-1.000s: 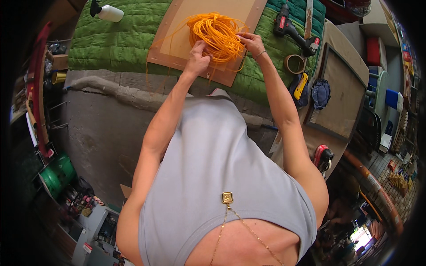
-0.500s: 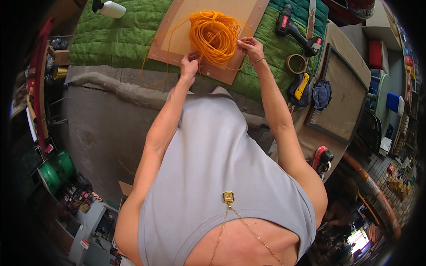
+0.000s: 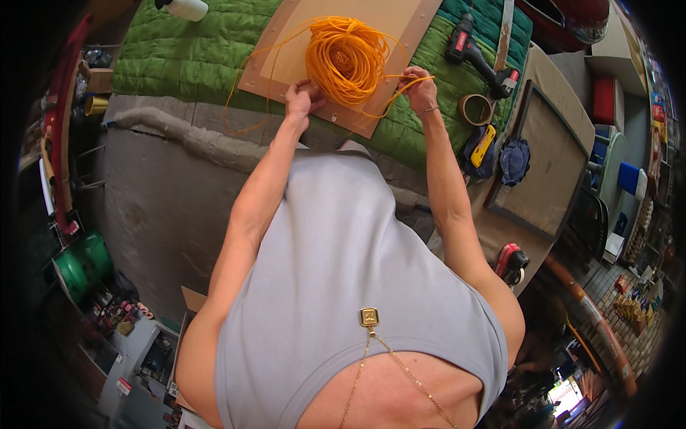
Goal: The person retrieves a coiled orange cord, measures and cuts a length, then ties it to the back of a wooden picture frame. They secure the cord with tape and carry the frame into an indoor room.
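Observation:
A thick coil of orange cord (image 3: 346,61) lies on a framed brown board (image 3: 280,75). My right hand (image 3: 419,91) is closed on a strand of that cord, pulled out to the right of the coil. Against the coil's lower left edge rests my left hand (image 3: 303,99), its fingers loosely bent and apart, with part of them hidden. Loose loops of cord hang off the board's left side. A small metal fitting sits near the board's front edge.
Green quilted padding (image 3: 179,61) lies under the board. To the right are a cordless drill (image 3: 477,57), a roll of tape (image 3: 476,110), a yellow-handled tool (image 3: 484,145) and a dark frame (image 3: 550,161). A white bottle (image 3: 187,8) stands at the far left.
My right hand has drawn a strand of cord slightly out to the right. My left hand has shifted a little left and its fingers have loosened. The coil stays in place.

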{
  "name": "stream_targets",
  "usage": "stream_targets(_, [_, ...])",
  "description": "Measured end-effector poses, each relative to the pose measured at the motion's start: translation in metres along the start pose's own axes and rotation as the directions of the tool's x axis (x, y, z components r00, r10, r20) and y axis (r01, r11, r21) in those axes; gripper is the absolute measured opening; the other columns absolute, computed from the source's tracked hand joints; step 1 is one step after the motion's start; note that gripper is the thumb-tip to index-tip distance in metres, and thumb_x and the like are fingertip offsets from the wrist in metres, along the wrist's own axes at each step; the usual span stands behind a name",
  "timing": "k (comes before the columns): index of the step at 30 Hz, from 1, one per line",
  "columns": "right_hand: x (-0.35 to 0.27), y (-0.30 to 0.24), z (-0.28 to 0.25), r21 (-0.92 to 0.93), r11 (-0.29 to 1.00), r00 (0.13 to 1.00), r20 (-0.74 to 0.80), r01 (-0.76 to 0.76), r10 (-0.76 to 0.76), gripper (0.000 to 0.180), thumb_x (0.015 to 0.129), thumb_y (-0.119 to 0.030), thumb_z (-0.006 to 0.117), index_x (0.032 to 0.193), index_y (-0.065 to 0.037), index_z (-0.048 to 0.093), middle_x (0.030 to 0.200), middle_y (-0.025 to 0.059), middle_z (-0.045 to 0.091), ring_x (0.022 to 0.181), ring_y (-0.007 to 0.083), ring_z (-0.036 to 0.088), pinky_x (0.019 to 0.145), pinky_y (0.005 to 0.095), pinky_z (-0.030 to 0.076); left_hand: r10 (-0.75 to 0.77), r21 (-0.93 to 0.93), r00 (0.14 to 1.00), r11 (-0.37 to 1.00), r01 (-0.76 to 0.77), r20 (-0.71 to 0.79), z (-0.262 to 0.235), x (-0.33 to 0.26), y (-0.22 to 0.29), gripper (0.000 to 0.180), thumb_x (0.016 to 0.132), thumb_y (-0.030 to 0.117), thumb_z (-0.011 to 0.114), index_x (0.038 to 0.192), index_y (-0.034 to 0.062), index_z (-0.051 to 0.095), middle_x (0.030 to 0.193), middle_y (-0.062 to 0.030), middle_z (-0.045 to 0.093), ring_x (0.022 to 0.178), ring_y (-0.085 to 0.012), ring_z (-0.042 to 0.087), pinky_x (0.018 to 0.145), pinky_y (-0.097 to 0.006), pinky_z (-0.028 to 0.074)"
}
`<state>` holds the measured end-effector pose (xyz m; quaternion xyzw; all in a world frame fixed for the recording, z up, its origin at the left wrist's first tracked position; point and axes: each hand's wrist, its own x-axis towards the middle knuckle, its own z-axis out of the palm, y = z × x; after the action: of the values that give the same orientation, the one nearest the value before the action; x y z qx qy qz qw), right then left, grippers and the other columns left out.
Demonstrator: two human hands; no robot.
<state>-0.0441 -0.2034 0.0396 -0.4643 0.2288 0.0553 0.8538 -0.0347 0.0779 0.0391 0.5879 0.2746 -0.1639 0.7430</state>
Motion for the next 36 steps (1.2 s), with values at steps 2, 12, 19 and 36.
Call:
stream_targets(2, [0.004,0.001,-0.001,-0.067,0.997,0.998,-0.048,0.03,-0.033,0.016,0.091,-0.01,0.042,0.088,-0.005,0.057,0.07,0.0061,0.06,0.054,0.0117,0.055,0.048,0.0242,0.041,-0.055,-0.002,0.998,0.998,0.055,0.034,-0.002,-0.002,0.001,0.025,0.087,0.001,0.056,0.112,0.0009,0.055,0.098,-0.0103,0.064,0.084,-0.0202,0.065,0.07,-0.032,0.059])
stream_targets(12, [0.019,0.012,0.025,-0.398,0.906,0.985,0.151,0.142,-0.088,0.015,0.09,-0.007,0.042,0.094,-0.004,0.057,0.073,0.0007,0.054,0.055,0.0067,0.043,0.05,0.0221,0.035,0.156,0.137,0.974,0.974,-0.179,0.163,0.0,-0.01,-0.005,0.036,0.083,-0.003,0.053,0.118,0.0003,0.055,0.108,-0.0099,0.06,0.09,-0.0195,0.063,0.07,-0.031,0.058])
stream_targets(19, [0.013,0.012,0.03,-0.386,0.921,0.994,0.111,0.061,-0.019,0.018,0.096,-0.022,0.049,0.092,-0.006,0.058,0.073,0.0015,0.054,0.057,0.0096,0.045,0.053,0.0242,0.037,0.194,0.132,0.979,0.971,-0.201,0.065,-0.006,-0.005,-0.004,0.033,0.086,-0.001,0.056,0.118,0.0031,0.055,0.098,-0.0081,0.063,0.087,-0.0189,0.064,0.07,-0.033,0.057])
stream_targets(36, [-0.127,-0.079,0.121,-0.571,0.467,0.735,0.48,0.676,-0.478,0.061,0.07,-0.024,0.076,0.123,-0.002,0.054,0.116,0.0144,0.059,0.113,0.0256,0.054,0.097,0.0368,0.041,-0.242,0.473,0.766,0.876,-0.092,0.596,-0.039,-0.036,0.232,0.038,0.092,0.01,0.055,0.128,0.0052,0.048,0.079,0.0021,0.054,0.048,0.0006,0.036,0.037,-0.014,0.031])
